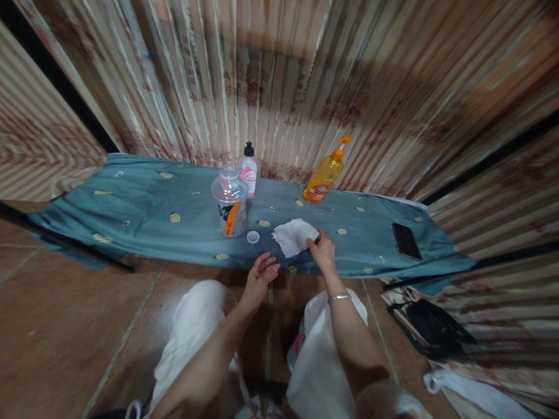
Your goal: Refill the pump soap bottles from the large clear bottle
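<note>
A white cloth [293, 237] with a zigzag edge lies on the blue-green tablecloth. My right hand [322, 250] pinches its right corner between thumb and fingers. My left hand [262, 274] hovers by the table's front edge, fingers apart and holding nothing. Just beyond it, a small clear round cap [253, 237] sits on the table. Behind the cap stands a clear plastic cup [230, 212] with an orange and black print. Close behind the cup are a clear jar [229, 170], partly hidden, and a white-and-pink bottle [248, 171] with a black top.
An orange pump bottle [324, 176] stands toward the back, right of the middle. A black phone [406, 241] lies at the right end of the tablecloth [144, 203]. Striped curtains [271, 87] hang behind the table. A black bag [432, 326] is on the right below table height.
</note>
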The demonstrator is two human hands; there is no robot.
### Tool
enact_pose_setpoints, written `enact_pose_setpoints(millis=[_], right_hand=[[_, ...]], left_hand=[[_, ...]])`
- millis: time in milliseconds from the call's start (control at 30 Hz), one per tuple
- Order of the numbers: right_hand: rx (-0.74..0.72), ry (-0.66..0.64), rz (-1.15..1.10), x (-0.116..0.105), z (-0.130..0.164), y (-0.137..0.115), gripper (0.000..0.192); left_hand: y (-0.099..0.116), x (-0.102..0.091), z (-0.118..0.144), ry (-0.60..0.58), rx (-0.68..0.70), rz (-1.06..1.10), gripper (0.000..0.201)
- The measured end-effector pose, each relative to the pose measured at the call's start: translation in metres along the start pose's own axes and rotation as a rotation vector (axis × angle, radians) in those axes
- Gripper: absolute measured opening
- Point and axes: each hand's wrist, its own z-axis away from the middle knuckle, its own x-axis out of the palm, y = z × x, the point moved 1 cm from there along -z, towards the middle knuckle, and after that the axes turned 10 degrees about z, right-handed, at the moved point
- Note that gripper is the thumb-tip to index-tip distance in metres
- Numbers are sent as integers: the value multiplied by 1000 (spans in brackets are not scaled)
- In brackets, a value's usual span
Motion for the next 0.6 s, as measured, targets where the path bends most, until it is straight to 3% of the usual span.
enact_pose_setpoints(millis=[167, 367, 500, 600], right_hand=[[-66, 61, 21, -3, 3, -2, 60], [-192, 95, -60, -2, 14, -16, 53], [-308, 76, -177, 7, 4, -50, 50], [-374, 47, -276, 17, -23, -89, 58]], left_hand=[[2, -4, 1, 13, 12, -5, 56], [8, -8, 5, -4, 70, -9, 53], [10, -9, 5, 7, 86, 3, 56], [9, -10, 4, 9, 83, 8, 57]])
